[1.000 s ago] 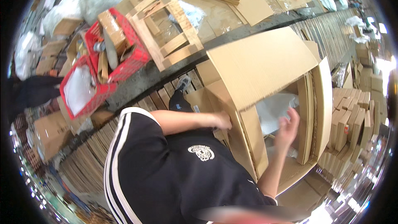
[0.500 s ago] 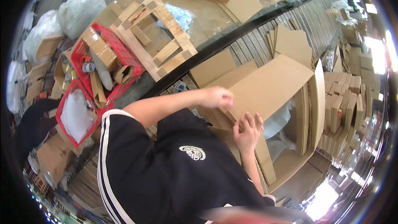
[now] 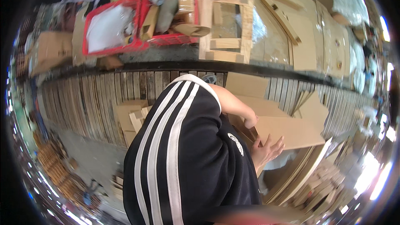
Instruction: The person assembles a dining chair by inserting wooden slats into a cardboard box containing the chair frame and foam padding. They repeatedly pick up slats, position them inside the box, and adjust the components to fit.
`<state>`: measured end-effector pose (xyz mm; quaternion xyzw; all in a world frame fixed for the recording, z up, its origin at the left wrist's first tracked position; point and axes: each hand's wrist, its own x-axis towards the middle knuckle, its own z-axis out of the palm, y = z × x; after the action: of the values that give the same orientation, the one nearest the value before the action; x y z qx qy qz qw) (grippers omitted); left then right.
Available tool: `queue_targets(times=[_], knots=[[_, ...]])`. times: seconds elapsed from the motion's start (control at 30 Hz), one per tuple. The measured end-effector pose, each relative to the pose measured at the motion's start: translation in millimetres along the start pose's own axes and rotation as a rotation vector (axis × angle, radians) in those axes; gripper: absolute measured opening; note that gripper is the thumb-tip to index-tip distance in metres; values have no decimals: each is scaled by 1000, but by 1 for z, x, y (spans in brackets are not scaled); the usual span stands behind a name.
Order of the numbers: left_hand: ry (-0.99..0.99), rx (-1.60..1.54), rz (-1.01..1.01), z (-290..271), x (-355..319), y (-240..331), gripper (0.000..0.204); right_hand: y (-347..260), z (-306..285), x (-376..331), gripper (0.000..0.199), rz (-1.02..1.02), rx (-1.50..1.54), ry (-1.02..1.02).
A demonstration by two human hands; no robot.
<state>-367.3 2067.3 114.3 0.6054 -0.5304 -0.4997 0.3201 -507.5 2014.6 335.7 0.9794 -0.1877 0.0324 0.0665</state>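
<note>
A large open cardboard box (image 3: 287, 175) stands at my right, with white wrapping material (image 3: 277, 160) visible inside. One wide flap (image 3: 291, 131) lies across part of its top. My left hand (image 3: 251, 119) is at the near-left end of this flap, by a gap in the cardboard. Its fingers point down and are mostly hidden, so what they grip, if anything, does not show. My right hand (image 3: 268, 149) is open, its fingers spread along the flap's near edge.
The box is beside a slatted roller conveyor (image 3: 91, 100). Beyond a dark rail are red crates (image 3: 137, 43), a wooden frame (image 3: 225, 54) and flat cardboard (image 3: 308, 54). Folded cardboard (image 3: 131, 112) lies behind me on the slats. More cardboard pieces (image 3: 316, 187) are stacked past the box.
The view has swung round to the left, showing more conveyor behind me. My left hand has lowered to the gap by the flap. My right fingers have spread out.
</note>
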Motion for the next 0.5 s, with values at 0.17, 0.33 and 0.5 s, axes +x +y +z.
queue_targets(times=[0.17, 0.33, 0.5], knots=[[370, -57, -163, 12, -34, -7, 71, 7, -8, -4, 61, -298, -51, -85], [770, -312, -352, 87, -49, -24, 61, 25, -10, 2, 59, -569, -170, -253], [1248, -841, -536, 254, -115, -90, 43, 22, -8, -4, 65, -622, -316, -233]])
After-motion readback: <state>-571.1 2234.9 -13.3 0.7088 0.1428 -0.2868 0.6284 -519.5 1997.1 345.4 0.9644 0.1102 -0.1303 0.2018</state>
